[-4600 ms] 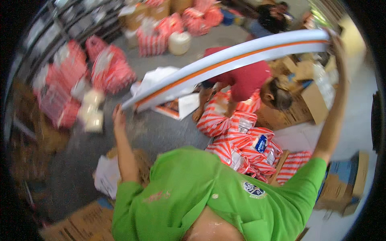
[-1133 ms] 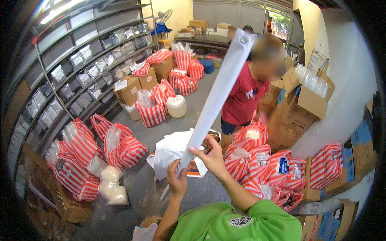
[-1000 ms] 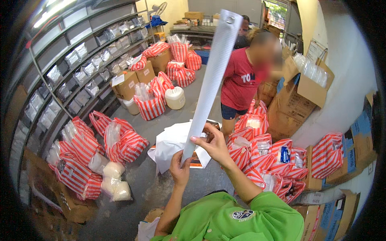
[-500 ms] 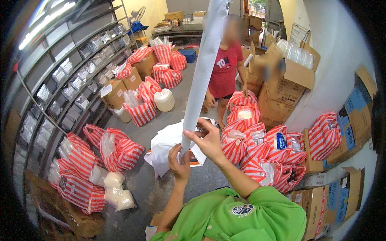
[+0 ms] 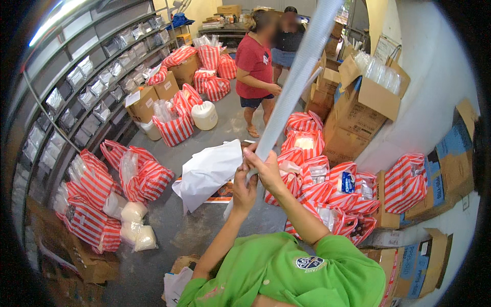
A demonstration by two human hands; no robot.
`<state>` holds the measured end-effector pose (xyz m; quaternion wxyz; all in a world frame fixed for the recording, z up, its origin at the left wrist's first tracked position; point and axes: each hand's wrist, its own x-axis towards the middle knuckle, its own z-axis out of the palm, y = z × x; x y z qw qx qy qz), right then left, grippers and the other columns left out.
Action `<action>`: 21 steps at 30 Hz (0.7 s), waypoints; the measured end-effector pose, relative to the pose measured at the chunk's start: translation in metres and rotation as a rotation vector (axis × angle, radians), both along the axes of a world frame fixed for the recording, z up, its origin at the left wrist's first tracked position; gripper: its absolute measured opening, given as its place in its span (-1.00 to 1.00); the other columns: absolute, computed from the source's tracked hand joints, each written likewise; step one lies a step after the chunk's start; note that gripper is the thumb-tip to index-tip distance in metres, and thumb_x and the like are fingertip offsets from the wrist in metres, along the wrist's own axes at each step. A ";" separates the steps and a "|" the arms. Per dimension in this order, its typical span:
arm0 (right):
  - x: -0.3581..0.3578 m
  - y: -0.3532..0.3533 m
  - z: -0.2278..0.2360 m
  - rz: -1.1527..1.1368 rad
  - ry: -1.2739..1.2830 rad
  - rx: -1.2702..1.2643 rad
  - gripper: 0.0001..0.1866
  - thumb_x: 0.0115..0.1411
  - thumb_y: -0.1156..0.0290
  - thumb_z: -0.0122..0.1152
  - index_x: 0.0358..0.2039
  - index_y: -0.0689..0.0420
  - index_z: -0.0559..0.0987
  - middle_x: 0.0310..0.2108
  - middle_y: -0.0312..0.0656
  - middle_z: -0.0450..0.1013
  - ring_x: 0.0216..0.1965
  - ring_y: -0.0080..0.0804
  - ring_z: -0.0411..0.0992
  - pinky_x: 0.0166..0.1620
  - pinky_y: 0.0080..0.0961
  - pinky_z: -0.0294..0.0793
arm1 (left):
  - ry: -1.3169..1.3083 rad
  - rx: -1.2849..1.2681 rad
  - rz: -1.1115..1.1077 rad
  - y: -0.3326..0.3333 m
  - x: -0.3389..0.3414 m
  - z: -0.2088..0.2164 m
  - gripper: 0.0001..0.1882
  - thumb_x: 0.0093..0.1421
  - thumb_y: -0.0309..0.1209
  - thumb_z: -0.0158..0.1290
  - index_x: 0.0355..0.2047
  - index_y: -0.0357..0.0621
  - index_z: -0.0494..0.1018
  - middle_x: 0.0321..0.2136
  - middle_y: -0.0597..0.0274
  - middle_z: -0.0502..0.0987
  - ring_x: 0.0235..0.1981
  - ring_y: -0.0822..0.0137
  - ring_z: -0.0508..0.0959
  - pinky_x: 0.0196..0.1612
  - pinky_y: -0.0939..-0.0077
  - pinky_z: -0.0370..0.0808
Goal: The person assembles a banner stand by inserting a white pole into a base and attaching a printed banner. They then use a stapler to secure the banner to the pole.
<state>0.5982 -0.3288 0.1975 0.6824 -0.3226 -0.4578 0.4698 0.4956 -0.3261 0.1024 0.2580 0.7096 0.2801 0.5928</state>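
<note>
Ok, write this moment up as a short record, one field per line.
Left hand: closed around the lower part of a long pale roll
Right hand: gripping the same roll just above the left hand
Roll position: slanted, upper part leaning right, cut off by the picture's top edge
Floor: white sheet; red-and-white striped bags on both sides
Left side: shelving with silvery packets
Right side: cardboard boxes
Others: person in red shirt, standing; second person nearby

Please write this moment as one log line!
left hand: gripping long white rolled sheet; right hand: gripping it; around: red-and-white striped bags
</note>
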 end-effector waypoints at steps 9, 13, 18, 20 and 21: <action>0.080 -0.039 0.041 0.152 0.291 0.234 -0.78 0.28 0.34 0.22 -0.25 0.15 0.37 -0.67 -0.36 0.18 -0.64 -0.52 0.26 -0.47 -0.57 0.37 | 0.219 -0.430 -0.391 -0.018 0.004 -0.017 -0.51 0.36 -0.07 0.00 -0.02 -0.33 0.38 -0.25 -0.11 0.58 -0.20 0.14 0.64 -0.14 0.30 0.54; 0.092 -0.056 0.042 -0.052 0.200 0.381 -0.76 0.28 0.27 0.22 -0.31 0.09 0.35 -0.69 -0.39 0.16 -0.67 -0.56 0.20 -0.55 -0.57 0.28 | 0.198 -0.227 -0.277 -0.041 0.045 -0.003 -0.50 0.35 -0.03 0.01 -0.02 -0.28 0.41 -0.33 -0.02 0.60 -0.33 0.03 0.64 -0.25 0.27 0.54; 0.146 -0.103 0.044 -0.023 0.229 0.298 -0.80 0.33 0.33 0.12 -0.42 0.07 0.36 -0.73 -0.42 0.12 -0.79 -0.64 0.03 -0.68 -0.63 0.07 | 0.269 -0.047 -0.341 -0.055 0.075 0.037 -0.52 0.34 -0.08 0.03 0.01 -0.27 0.43 -0.19 -0.09 0.56 -0.15 -0.02 0.59 -0.05 0.23 0.51; 0.162 -0.137 0.081 0.104 0.181 0.531 -0.72 0.36 0.24 0.03 -0.23 0.26 0.45 -0.77 -0.46 0.08 -0.81 -0.67 -0.02 -0.70 -0.60 0.05 | 0.248 0.182 -0.257 -0.056 0.080 0.080 -0.56 0.33 -0.14 0.05 0.02 -0.25 0.44 -0.09 -0.10 0.54 -0.04 -0.01 0.56 0.07 0.22 0.46; 0.167 -0.158 0.099 0.140 0.180 0.610 -0.61 0.35 0.18 0.03 -0.07 0.30 0.44 -0.77 -0.46 0.14 -0.82 -0.68 0.01 -0.70 -0.60 0.07 | 0.169 0.191 -0.238 -0.062 0.075 0.105 -0.60 0.33 -0.18 0.04 0.02 -0.23 0.44 -0.05 -0.07 0.52 0.01 -0.01 0.53 0.12 0.18 0.42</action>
